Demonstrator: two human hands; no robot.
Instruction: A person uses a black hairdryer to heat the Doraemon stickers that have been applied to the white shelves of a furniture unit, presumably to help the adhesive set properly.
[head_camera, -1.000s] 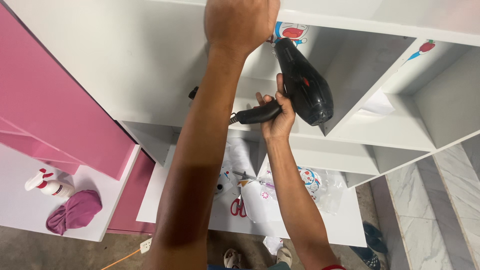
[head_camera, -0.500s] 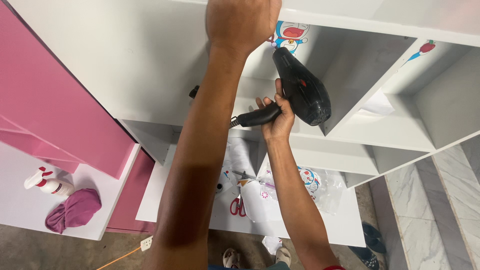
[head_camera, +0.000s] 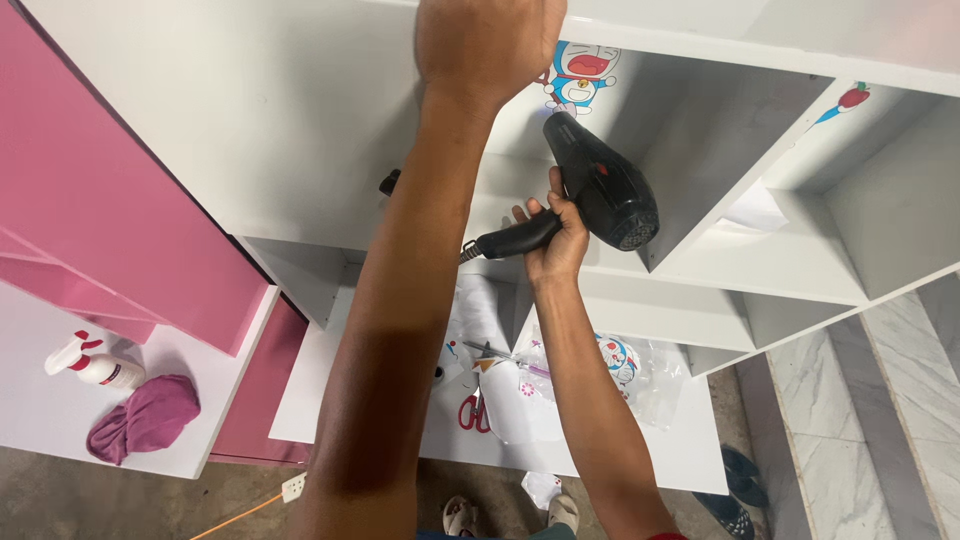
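Nearest the camera: left hand (head_camera: 490, 45), raised, back of hand showing, pressed against the white cabinet panel (head_camera: 270, 120) beside a cartoon sticker (head_camera: 578, 75); whether its fingers are curled or flat cannot be told.
Just beyond: right hand (head_camera: 555, 240), closed around the grip of a black hair dryer (head_camera: 600, 190), nozzle pointed up at the sticker, close to it.
Sticker status: on the panel, visible part flat, left edge hidden behind the hand; a second small sticker (head_camera: 848, 100) sits on a farther divider. Work on the first appears underway, not finished.
Below, farther off: red-handled scissors (head_camera: 472, 412) and sticker sheets (head_camera: 620, 365) on a white board.
Far left: spray bottle (head_camera: 95, 365), purple cloth (head_camera: 145, 415).
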